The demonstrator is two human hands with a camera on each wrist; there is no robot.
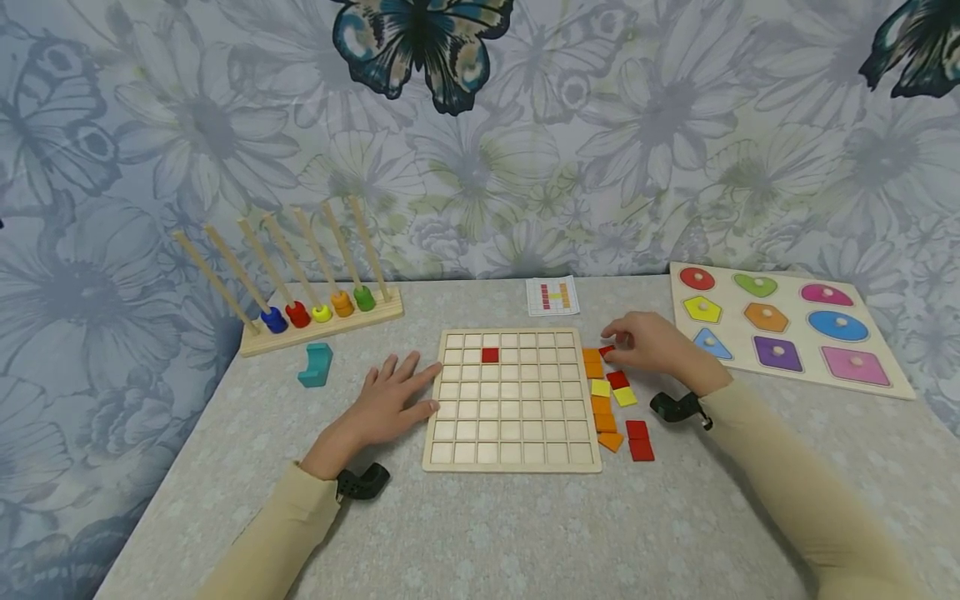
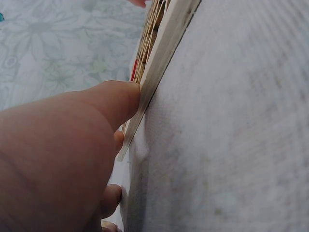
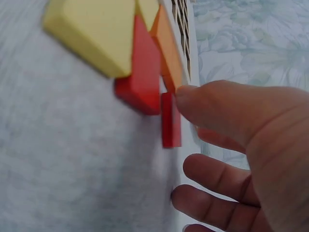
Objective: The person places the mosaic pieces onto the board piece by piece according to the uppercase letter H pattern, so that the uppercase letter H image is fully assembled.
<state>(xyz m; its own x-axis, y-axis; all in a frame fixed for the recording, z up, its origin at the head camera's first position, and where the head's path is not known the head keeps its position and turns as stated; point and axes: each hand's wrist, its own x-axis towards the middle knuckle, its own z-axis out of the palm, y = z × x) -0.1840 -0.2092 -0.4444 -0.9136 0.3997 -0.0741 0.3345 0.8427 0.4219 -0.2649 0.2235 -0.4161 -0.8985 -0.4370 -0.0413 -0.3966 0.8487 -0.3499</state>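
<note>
Head view: a red tile (image 1: 606,351) sits by the right hand (image 1: 651,343), toward the table's (image 1: 480,533) far edge; whether thumb and fingers pinch it cannot be told. The left hand (image 1: 390,404), fingers spread, touches the grid board (image 1: 510,408). Only the right wrist view shows the lower fingers (image 3: 212,174) parted; only the head view shows the pattern card (image 1: 552,296).

Grid board (image 1: 487,409) was pale wood, lined into square cells. Tile (image 1: 490,355) set inside it was red; loose tiles (image 1: 604,423) right of board were red, orange, yellow. Left of board, pale-wood abacus (image 1: 327,327) carried beads (image 1: 298,314) of blue, red, yellow, orange, green; block (image 1: 318,364) was teal. Behind board, white card (image 1: 552,297) bore red, yellow, orange squares; wallpaper (image 1: 480,183) had grey-blue flower pattern.
</note>
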